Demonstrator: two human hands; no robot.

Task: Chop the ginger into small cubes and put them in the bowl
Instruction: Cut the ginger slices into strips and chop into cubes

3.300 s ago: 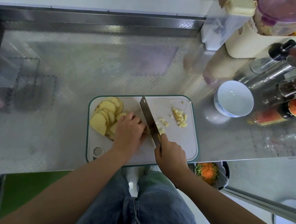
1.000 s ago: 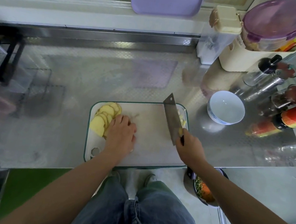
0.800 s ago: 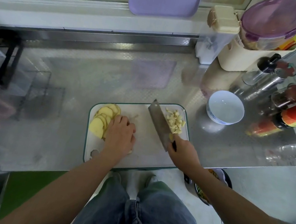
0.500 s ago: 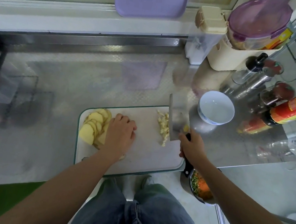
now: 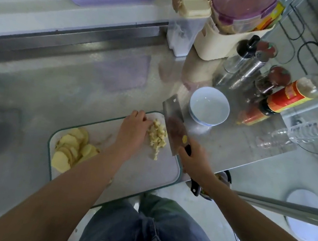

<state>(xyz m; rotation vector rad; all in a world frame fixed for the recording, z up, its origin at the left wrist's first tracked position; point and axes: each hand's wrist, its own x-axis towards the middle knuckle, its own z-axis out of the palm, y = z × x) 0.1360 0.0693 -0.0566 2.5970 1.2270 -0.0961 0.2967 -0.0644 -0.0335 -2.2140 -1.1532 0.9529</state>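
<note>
Two hands: both are over the cutting board (image 5: 146, 172), one on either side of a pile of ginger cubes (image 5: 157, 137).
Left hand (image 5: 132, 131): it lies palm down with its fingers loosely bent. The fingertips touch the pile's left edge, and nothing is gripped as far as can be seen.
Right hand (image 5: 193, 159): its fingers are wrapped round the black handle of the cleaver (image 5: 173, 125). The end of the handle sticks out behind the wrist.
Cleaver: the blade runs forward from the right hand, tilted so that its broad face shows. It sits just right of the cubes, with its far end near the bowl (image 5: 209, 107).
Ginger cubes: a loose heap of small pale yellow pieces lies between the two hands, against the left fingertips and just beside the blade. A few bits trail back toward the person.
Ginger slices (image 5: 71, 148): overlapping flat rounds are stacked well to the left of the left forearm, at the board's left end.
Bowl: it is white, stands upright and holds no ginger. It stands on the steel counter (image 5: 75, 91) ahead of the right hand, off the board and just past the blade's tip.
Cutting board: it is white with a green rim and lies askew under both hands, its near edge by the person's jeans (image 5: 146, 238).
Beyond the bowl: a red-labelled sauce bottle (image 5: 287, 96) stands with other bottles, farther right of the right hand.
Far ahead of the right hand: a cream basket (image 5: 216, 46) holds a purple-lidded container (image 5: 241, 6).
</note>
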